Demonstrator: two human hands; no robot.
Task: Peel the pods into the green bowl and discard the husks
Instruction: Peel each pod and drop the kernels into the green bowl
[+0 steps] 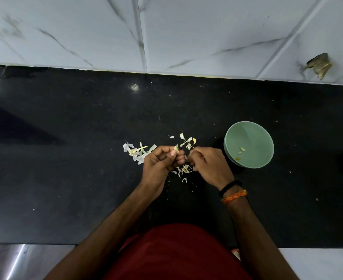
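From the head camera I look straight down on a black speckled worktop [65,178] that runs up against a white marble-veined tiled wall [207,33]. My left hand [159,163] is curled, thumb and fingers pinching a small pale pod [176,148] that pokes up above the thumbnail. My right hand [208,163] sits just beside it, fingers bent in toward the same pod; I cannot tell from here whether those fingertips actually grip anything, since they are turned away from the camera. The green bowl [249,130] stands on the worktop just to the right of my right hand, apart from it, with two pale peeled pieces [241,150] lying near its bottom and a small yellowish speck below them. Loose husks [135,152] lie scattered left of my left hand, more husk scraps [187,142] lie beyond both hands, and a few curl on the worktop between my wrists. A black band [230,186] and an orange thread [235,196] circle my right wrist. A red garment [176,255] fills the bottom of the view.
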